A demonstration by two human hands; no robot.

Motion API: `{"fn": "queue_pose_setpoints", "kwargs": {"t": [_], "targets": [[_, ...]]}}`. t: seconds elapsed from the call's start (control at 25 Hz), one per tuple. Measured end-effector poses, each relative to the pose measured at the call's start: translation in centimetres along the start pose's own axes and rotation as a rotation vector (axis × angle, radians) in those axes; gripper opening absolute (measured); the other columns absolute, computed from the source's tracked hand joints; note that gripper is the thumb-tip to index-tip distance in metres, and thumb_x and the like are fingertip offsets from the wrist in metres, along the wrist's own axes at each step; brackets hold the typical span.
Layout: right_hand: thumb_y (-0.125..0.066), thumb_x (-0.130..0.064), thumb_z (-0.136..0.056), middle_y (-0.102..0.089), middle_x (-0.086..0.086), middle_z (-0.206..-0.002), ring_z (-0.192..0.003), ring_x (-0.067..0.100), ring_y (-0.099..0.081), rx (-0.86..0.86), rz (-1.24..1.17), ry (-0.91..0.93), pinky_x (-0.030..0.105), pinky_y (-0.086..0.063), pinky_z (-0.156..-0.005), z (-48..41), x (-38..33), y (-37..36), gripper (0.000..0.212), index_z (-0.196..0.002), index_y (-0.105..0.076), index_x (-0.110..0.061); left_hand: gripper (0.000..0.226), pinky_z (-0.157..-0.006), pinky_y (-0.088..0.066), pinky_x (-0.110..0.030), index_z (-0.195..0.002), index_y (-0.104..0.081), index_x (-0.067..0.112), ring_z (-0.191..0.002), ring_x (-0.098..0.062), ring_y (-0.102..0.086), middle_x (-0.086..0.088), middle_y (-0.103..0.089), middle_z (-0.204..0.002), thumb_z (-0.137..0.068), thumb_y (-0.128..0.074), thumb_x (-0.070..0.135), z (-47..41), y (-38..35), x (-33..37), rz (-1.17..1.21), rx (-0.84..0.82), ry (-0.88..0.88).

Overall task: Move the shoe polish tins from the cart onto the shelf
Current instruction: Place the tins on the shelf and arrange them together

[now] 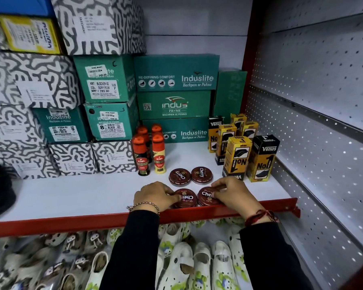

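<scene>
Several round dark-red Cherry polish tins lie flat on the white shelf [71,197] with its red front lip. Two stand further back: one tin [179,176] and its neighbour [202,174]. Two rest near the front edge. My left hand [155,195] grips the front left tin [187,198] from its left side. My right hand [233,194] holds the front right tin [205,195], fingers curled over its right rim. Both front tins sit on the shelf surface. The cart is out of view.
Kiwi liquid polish bottles [140,155] stand left of the tins; yellow and black Venus boxes [237,158] stand to the right. Green Induslite shoe boxes [176,73] and patterned boxes fill the back and left. A perforated side panel [323,114] bounds the right. White clogs [197,266] lie below.
</scene>
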State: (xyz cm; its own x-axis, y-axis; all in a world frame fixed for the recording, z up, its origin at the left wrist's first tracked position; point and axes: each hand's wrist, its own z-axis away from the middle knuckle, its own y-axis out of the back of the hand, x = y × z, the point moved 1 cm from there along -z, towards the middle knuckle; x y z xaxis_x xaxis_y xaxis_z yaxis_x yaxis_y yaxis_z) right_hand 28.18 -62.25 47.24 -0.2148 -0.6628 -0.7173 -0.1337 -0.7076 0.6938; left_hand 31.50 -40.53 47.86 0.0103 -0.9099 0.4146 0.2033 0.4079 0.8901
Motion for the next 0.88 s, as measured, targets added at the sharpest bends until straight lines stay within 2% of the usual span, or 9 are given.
{"fn": "queue_pose_setpoints", "kwargs": {"t": [0.08,0.16,0.24,0.36,0.44,0.6,0.72,0.88], "targets": [[-0.068,-0.012,-0.085,-0.068,0.005,-0.122,-0.103,0.014,-0.060,-0.024,0.032,0.009,0.021,-0.045,-0.091,-0.1,0.0,0.1,0.033,-0.119,-0.069,-0.014,0.047,-0.106,-0.046,-0.034,-0.121,-0.071,0.035,-0.125,-0.021,-0.059,0.005,-0.068,-0.131,-0.081,-0.065,0.059,0.1,0.1,0.0,-0.011,-0.026,-0.015],[-0.062,-0.009,-0.087,-0.063,0.003,-0.131,-0.116,0.018,-0.060,-0.037,0.062,0.050,0.026,-0.046,-0.100,0.0,-0.1,0.3,0.040,-0.127,-0.063,-0.017,0.049,-0.109,-0.043,-0.037,-0.132,-0.064,0.032,-0.132,-0.025,-0.053,0.001,-0.060,-0.141,-0.088,-0.058,0.055,0.1,0.0,0.1,-0.047,-0.032,-0.048],[-0.052,-0.005,-0.090,-0.053,0.002,-0.144,-0.132,0.020,-0.050,-0.048,0.099,0.144,0.030,-0.039,-0.111,-0.1,-0.5,0.1,0.049,-0.137,-0.054,-0.019,0.052,-0.117,-0.035,-0.042,-0.147,-0.048,0.026,-0.143,-0.029,-0.039,-0.004,-0.042,-0.156,-0.098,-0.047,0.041,-0.6,-0.4,0.6,-0.042,-0.009,-0.133],[-0.045,0.002,-0.088,-0.035,0.002,-0.159,-0.148,0.019,-0.031,-0.125,0.203,0.268,0.028,-0.020,-0.122,-0.4,-1.6,-0.9,0.062,-0.147,-0.042,-0.016,0.064,-0.128,-0.011,-0.044,-0.160,-0.022,0.017,-0.157,-0.024,-0.005,-0.001,-0.010,-0.169,-0.098,-0.042,0.013,-0.9,-1.1,2.0,0.033,-0.093,-0.268],[-0.044,0.000,-0.086,-0.032,0.003,-0.161,-0.150,0.021,-0.027,-0.165,0.256,0.277,0.038,-0.017,-0.125,-0.6,-1.9,-1.6,0.064,-0.148,-0.040,-0.016,0.071,-0.128,-0.006,-0.047,-0.161,-0.016,0.016,-0.157,-0.024,0.004,0.000,-0.004,-0.170,-0.096,-0.041,0.005,-0.6,-1.6,2.4,0.041,-0.134,-0.310],[-0.045,0.000,-0.086,-0.041,0.003,-0.156,-0.147,0.021,-0.035,-0.151,0.308,0.277,0.042,-0.023,-0.123,-0.6,-1.7,-1.6,0.057,-0.141,-0.051,-0.014,0.071,-0.128,-0.008,-0.036,-0.161,-0.015,0.014,-0.158,-0.024,0.002,-0.003,-0.006,-0.170,-0.096,-0.040,0.001,-0.4,-1.9,2.5,0.033,-0.151,-0.346],[-0.050,-0.001,-0.085,-0.057,0.004,-0.143,-0.136,0.023,-0.050,-0.059,0.335,0.295,0.038,-0.035,-0.117,-0.3,-1.5,-1.2,0.052,-0.135,-0.058,-0.017,0.069,-0.128,-0.014,-0.036,-0.160,-0.020,0.016,-0.157,-0.024,-0.008,-0.004,-0.013,-0.169,-0.096,-0.041,0.001,-0.2,-2.0,2.4,-0.006,-0.125,-0.361],[-0.052,-0.002,-0.084,-0.064,0.004,-0.136,-0.130,0.023,-0.056,-0.015,0.351,0.297,0.037,-0.041,-0.114,0.0,-1.5,-1.2,0.050,-0.130,-0.062,-0.019,0.069,-0.126,-0.022,-0.037,-0.159,-0.024,0.018,-0.155,-0.024,-0.019,-0.005,-0.020,-0.167,-0.094,-0.043,0.001,0.0,-2.2,2.4,-0.016,-0.085,-0.362]]}}
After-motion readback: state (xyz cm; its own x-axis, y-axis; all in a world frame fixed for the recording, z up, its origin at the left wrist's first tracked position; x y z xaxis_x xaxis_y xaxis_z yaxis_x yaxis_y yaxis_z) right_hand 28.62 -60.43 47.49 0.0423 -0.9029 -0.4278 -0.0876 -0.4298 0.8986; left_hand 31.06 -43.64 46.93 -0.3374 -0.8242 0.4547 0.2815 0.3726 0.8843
